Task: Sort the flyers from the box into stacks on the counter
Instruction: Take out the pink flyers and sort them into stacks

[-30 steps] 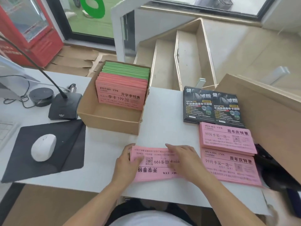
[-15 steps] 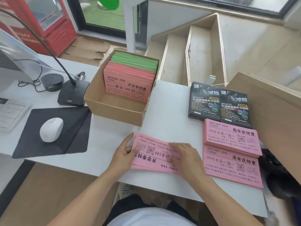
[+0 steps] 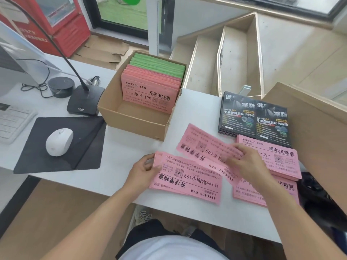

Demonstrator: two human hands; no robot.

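A cardboard box (image 3: 131, 119) on the white counter (image 3: 116, 158) holds upright pink flyers (image 3: 150, 94) in front of green flyers (image 3: 159, 64). Near the front edge lies a pink stack (image 3: 187, 182), printed upside down to me; my left hand (image 3: 142, 169) grips its left end. My right hand (image 3: 247, 162) pinches a pink flyer (image 3: 202, 145) lifted off that stack and angled toward the right. Sorted piles lie at the right: two black flyer stacks (image 3: 253, 117) and two pink stacks (image 3: 279, 156) below them, the nearer one partly hidden by my right arm.
A white mouse (image 3: 59, 141) rests on a black pad (image 3: 62, 145) at the left, with a keyboard corner (image 3: 13, 121), a gooseneck microphone base (image 3: 84, 102) and a round black puck (image 3: 61, 87) behind. A wooden panel (image 3: 309, 132) borders the counter's right side. Stairs (image 3: 225, 62) drop behind.
My right hand has lifted the top pink flyer off the stack and swung it up and to the right. My left hand still holds the stack's left end.
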